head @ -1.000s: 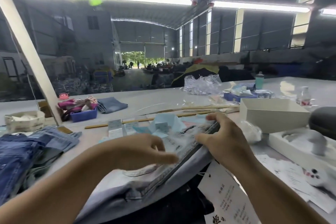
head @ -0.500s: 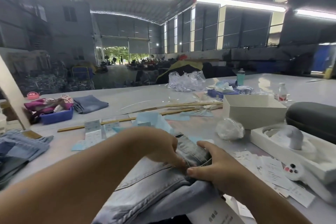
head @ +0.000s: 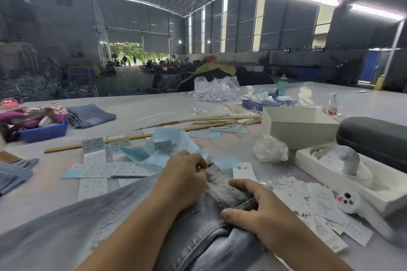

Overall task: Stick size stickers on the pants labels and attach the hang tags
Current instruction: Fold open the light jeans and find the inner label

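A: What are the hands holding?

B: The left hand (head: 187,174) pinches the waistband of the jeans (head: 207,222), fingers curled tight. The right hand (head: 248,207), just beside it, grips the same band.

A: And the tags?

B: 1 hang tag (head: 244,171) lies loose just beyond the right hand, apparently unattached. Sticker sheets (head: 114,169) sit left of the left hand. I judge both steps undone; no label shows.
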Demonstrator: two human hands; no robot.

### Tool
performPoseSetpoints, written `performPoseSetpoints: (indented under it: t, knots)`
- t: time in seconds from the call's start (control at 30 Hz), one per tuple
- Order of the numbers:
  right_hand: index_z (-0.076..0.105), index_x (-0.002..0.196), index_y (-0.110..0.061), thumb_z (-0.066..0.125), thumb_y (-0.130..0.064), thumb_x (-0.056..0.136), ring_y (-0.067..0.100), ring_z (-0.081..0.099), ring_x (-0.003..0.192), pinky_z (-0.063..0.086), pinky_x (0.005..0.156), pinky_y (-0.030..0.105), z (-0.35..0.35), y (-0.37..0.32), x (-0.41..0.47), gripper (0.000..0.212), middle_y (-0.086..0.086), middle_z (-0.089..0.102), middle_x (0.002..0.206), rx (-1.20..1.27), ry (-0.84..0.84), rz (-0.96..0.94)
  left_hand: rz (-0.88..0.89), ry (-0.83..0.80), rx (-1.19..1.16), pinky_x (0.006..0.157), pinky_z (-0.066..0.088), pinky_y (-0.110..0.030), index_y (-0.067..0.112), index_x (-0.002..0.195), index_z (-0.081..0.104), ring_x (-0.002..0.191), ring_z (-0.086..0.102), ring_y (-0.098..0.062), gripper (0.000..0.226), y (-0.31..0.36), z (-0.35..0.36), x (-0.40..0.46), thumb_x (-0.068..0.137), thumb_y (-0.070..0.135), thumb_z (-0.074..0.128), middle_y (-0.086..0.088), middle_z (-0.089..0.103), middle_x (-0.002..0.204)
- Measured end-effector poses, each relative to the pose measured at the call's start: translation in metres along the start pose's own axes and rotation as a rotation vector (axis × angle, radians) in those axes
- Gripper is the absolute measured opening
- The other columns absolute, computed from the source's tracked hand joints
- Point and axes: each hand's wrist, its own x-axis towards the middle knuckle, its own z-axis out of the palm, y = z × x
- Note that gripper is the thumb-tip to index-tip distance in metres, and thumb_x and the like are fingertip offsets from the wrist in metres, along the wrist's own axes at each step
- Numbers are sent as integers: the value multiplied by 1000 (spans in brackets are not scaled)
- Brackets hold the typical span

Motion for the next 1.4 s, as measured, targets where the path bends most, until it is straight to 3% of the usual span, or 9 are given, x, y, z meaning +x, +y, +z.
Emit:
performPoseSetpoints:
  t: [0.2, 0.43, 0.53, 0.63, 0.77, 0.87, 1.0, 1.2, 1.4]
  knots:
    - [58, 112, -41, 82, -49, 44, 9, 72, 83, 56, 87, 34, 3, 5, 1, 73, -12, 75, 92, 85, 1, -10, -106, -102, 172, 106, 34, -38, 30, 135, 54, 128, 41, -25, 44, -5, 2, 3, 91, 32, 49, 1, 52, 137]
    - [53, 117, -41, 79, -60, 40, 4, 67, 98, 50, 98, 35, 4, 2, -2, 83, -15, 69, 109, 67, 74, 12, -101, -105, 99, 102, 41, -40, 35, 115, 64, 116, 49, -22, 27, -7, 0, 3, 90, 33, 54, 4, 60, 120]
    - [65, 102, -32, 81, -46, 60, 6, 70, 86, 54, 88, 34, 4, -9, -2, 47, -12, 74, 92, 73, 128, -35, -95, -25, 1, 96, 45, -38, 34, 101, 61, 108, 52, -19, 14, -7, -2, 0, 88, 32, 58, 5, 59, 108]
    - [64, 89, -40, 80, -25, 74, -3, 64, 76, 48, 72, 14, 10, -16, -8, 26, -18, 70, 81, -126, 302, -225, -83, 187, -134, 84, 46, -37, 26, 86, 59, 95, 55, -18, 11, -7, -6, -4, 90, 36, 59, 4, 61, 95]
    - [70, 90, -31, 81, 5, 53, 14, 63, 78, 51, 72, 36, 22, -24, -19, 53, -21, 63, 82, -546, 554, -685, -140, 297, -506, 57, 36, -32, 23, 70, 52, 61, 50, -8, 44, 5, -18, -19, 87, 64, 50, 10, 53, 61]
    - [72, 82, -23, 63, 6, 49, 21, 63, 75, 44, 77, 38, 27, -25, -22, 45, -13, 66, 78, -695, 588, -920, -189, 133, -528, 61, 40, -29, 30, 88, 54, 65, 55, -4, 66, 13, -28, -31, 56, 87, 48, 11, 60, 74]
    - [74, 75, -22, 57, 6, 56, 21, 62, 73, 44, 75, 38, 26, -23, -17, 37, -11, 65, 74, -733, 529, -1049, -249, 72, -350, 60, 45, -29, 37, 110, 42, 72, 62, -9, 60, 13, -37, -39, 54, 49, 60, 7, 64, 82]
    - [79, 93, -24, 69, -32, 77, 9, 60, 81, 45, 86, 31, 21, -12, -23, 20, -16, 69, 84, -565, 431, -988, -291, 135, -336, 58, 44, -30, 40, 110, 38, 71, 61, -16, 61, -11, -49, -54, 54, 28, 58, 1, 62, 86]
    - [52, 55, -19, 50, -46, 93, 10, 48, 49, 35, 48, 22, 6, -48, -18, 47, -4, 48, 47, -647, 330, -554, -304, -3, -309, 62, 54, -34, 47, 96, 48, 69, 65, -16, 48, -11, -55, -55, 52, 29, 54, 6, 68, 83]
